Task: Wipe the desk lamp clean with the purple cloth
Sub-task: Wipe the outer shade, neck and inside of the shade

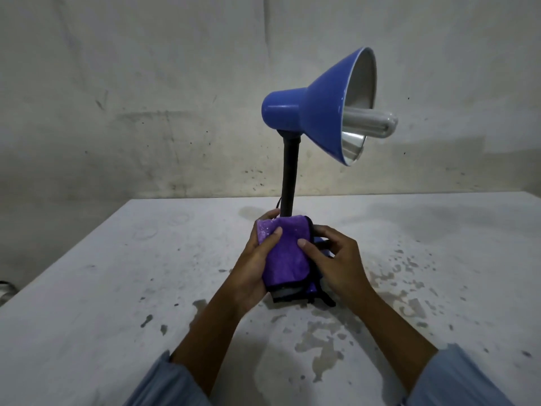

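One stained, pale grey wall [146, 98] fills the background behind a white, blotched bench [117, 288], and near the bench's middle stands the blue desk lamp with a black neck [316, 109]. Its cone shade tilts up and to the right, above the base, with a white tube bulb [371, 124] sticking out of the silvery inside. The black neck [289, 177] rises upright from the base, which is almost wholly covered.

Draped over that base, directly below the shade, lies the fuzzy purple cloth with black edging [285, 256]. The left hand [257, 259] holds the cloth from the lamp's left side, fingers curled behind its top edge and thumb pressed on its front. The right hand [336, 259] is at the lamp's right side, just beside the cloth, thumb tip touching its right edge, fingers bent round the base's far side; whether they grip it I cannot tell. Light blue sleeves [164, 382] show well below the lamp.
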Demonstrator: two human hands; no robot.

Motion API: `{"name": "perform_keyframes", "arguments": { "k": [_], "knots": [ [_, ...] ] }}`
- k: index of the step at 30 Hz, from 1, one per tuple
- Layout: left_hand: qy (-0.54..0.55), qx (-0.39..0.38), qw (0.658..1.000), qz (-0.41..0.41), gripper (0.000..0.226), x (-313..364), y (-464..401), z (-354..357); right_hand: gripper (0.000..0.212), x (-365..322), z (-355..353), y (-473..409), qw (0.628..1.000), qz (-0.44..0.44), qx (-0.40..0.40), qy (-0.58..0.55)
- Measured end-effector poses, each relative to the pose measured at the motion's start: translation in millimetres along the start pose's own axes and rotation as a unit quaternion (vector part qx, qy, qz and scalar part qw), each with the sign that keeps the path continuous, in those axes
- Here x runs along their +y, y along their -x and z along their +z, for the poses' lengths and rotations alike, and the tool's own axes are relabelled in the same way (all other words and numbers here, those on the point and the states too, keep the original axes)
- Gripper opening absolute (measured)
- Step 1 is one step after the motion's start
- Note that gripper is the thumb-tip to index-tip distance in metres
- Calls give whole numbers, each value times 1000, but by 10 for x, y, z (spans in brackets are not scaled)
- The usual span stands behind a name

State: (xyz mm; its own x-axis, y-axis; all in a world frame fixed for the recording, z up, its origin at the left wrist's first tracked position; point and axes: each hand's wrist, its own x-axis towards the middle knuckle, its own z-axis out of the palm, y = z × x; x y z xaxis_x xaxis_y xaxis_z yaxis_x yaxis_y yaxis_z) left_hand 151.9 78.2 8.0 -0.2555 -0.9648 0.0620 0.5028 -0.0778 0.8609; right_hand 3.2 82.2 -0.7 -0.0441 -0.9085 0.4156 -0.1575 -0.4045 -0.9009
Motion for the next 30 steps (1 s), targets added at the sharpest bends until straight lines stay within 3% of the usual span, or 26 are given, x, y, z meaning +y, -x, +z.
{"name": "perform_keyframes", "arguments": {
  "k": [5,7,10,12,15,18,20,22,24,26,28,30],
  "knots": [
    [-22,-76,997,-6,48,-10,-1,-68,21,-52,-59,-27,994,-34,90,-43],
    [-102,-97,990,4,43,15,7,-108,21,-82,-125,-43,991,-22,108,-70],
    [-266,-70,961,39,35,40,6,-183,17,-103,-249,-77,990,24,119,-77],
    [-316,-48,947,40,35,53,13,-225,13,-101,-330,-90,989,44,120,-79],
    [-256,-29,966,20,47,105,3,-251,11,-100,-417,-119,985,69,129,-95],
    [-90,28,995,-12,52,136,0,-217,17,-76,-436,-122,977,106,140,-121],
    [-6,53,998,-37,52,115,11,-152,24,-57,-390,-119,970,111,200,-81],
    [21,58,996,-63,49,79,32,-72,28,-82,-273,-65,959,59,276,38],
    [37,57,994,-80,43,46,39,-3,31,-152,-88,60,950,-57,277,135],
    [74,42,992,-95,46,50,51,28,31,-199,111,220,937,-177,176,243],
    [120,30,988,-92,59,64,63,-11,36,-156,245,340,887,-274,58,367],
    [124,44,989,-63,63,52,64,-75,40,-69,295,385,848,-319,-2,423]
  ]
}}
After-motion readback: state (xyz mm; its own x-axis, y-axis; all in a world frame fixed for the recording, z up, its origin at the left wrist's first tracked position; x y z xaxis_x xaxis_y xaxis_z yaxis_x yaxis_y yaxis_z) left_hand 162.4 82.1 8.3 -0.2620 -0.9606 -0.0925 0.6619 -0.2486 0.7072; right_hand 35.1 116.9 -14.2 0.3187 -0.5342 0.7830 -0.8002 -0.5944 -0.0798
